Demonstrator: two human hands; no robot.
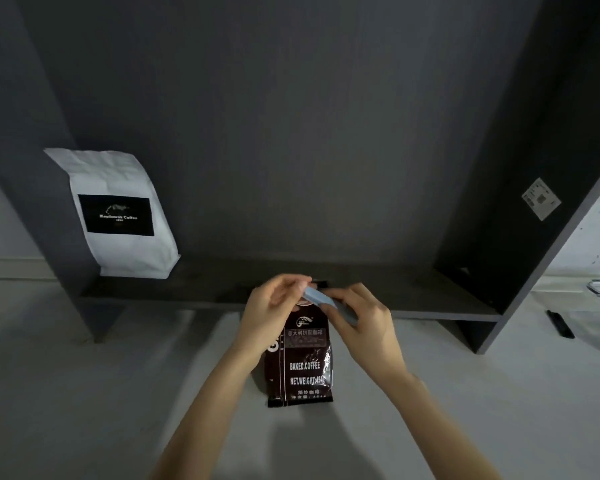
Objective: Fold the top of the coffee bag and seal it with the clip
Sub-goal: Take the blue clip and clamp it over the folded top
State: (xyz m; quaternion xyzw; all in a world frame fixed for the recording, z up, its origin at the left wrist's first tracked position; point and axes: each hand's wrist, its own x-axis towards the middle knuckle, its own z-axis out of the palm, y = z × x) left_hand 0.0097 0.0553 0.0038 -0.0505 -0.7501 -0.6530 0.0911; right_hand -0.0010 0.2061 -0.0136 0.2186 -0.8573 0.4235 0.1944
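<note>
While the dark coffee bag [303, 358] stands low at centre frame on the table [84, 393], the left hand [269, 311] pinches its top steady and the right hand [359, 322] grips the pale clip [321, 299], apparently to seal the fold.

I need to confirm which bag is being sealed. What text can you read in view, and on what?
"BAKED.COFFEE" on the dark coffee bag under both hands.
"NET.WEIGHT:454", last character unclear, on the same bag; its Chinese lines are too blurred to read.
"Kopiluwak Coffee", roughly, on the black label of the white bag on the shelf; the small line below is unreadable.
Sticker on the right panel: too small to read.
</note>
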